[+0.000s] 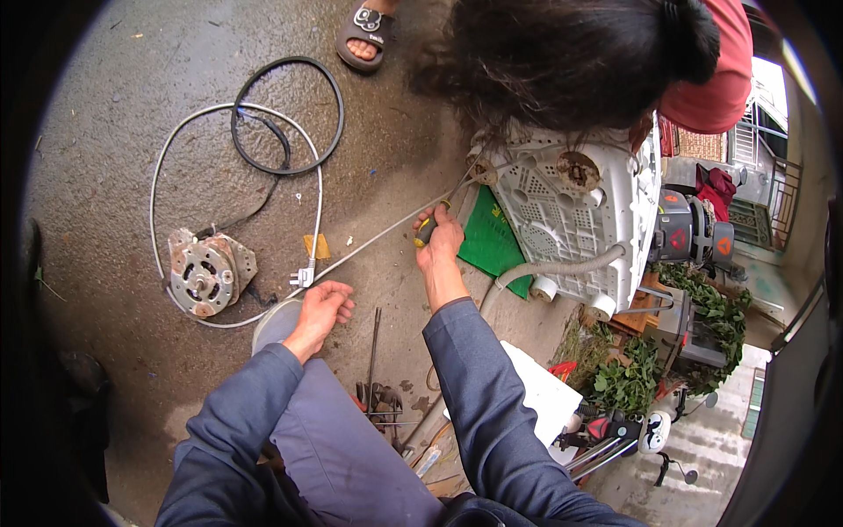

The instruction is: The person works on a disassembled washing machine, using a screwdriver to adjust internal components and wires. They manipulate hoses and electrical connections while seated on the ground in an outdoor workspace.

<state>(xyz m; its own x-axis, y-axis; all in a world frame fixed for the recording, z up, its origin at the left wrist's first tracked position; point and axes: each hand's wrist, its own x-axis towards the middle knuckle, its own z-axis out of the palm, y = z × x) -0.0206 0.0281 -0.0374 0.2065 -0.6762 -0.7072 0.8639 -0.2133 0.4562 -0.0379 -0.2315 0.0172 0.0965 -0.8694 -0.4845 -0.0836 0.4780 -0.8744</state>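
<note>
Grey-white cord (167, 158) and black rubber belt (288, 114) on dark grey, speckled concrete floor (114, 79). Rust-flecked silver motor (207, 272). White, grid-patterned washing machine base (571, 215) beside green mat (487, 241). Yellow-and-black screwdriver handle (428, 230) in right hand (442, 241). Blue-grey sleeves (479, 386). Red shirt (716, 79).

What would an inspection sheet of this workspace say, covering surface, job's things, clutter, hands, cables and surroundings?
Surface: rough grey concrete floor, damp patches.
Job's things: screwdriver pointed at the tipped white washing machine; removed motor on the floor.
Clutter: loose hand tools, green board, rubber belt.
Hands: right hand grips the screwdriver; left hand rests empty on the knee.
Cables: grey power cord with plug loops round the motor; ribbed drain hose.
Surroundings: another person bent over the machine, potted plants, scooters.
</note>
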